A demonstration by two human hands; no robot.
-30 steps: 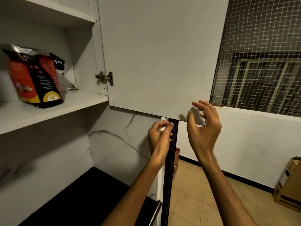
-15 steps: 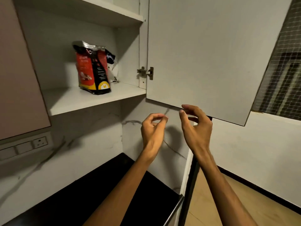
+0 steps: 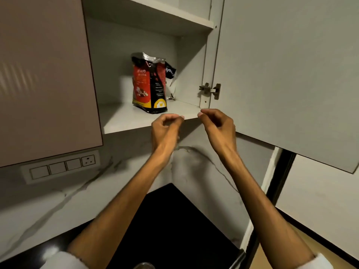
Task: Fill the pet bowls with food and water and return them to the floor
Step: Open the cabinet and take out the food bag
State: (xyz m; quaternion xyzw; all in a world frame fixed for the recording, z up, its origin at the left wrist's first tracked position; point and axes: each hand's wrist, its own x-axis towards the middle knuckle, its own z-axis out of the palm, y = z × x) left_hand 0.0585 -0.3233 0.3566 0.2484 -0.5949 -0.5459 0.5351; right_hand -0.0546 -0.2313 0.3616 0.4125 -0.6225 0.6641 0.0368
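A red and black pet food bag (image 3: 149,84) with a crumpled silver top stands upright on the lower shelf (image 3: 124,121) of an open wall cupboard. Both my hands are raised just below and in front of that shelf's edge. My left hand (image 3: 165,129) has its fingers curled loosely with nothing in it. My right hand (image 3: 217,125) is beside it, fingers bent and apart, also holding nothing. Neither hand touches the bag. No pet bowls are in view, apart from a small shiny rim (image 3: 144,265) at the bottom edge that I cannot identify.
The cupboard's white door (image 3: 291,74) hangs open to the right, close to my right hand. A closed beige door (image 3: 44,74) is on the left, with a switch panel (image 3: 62,167) under it. A black countertop (image 3: 165,220) lies below against marble walls.
The view has swung left, bringing the bag toward the centre. Both hands have left the door's lower edge and moved up and left toward the shelf.
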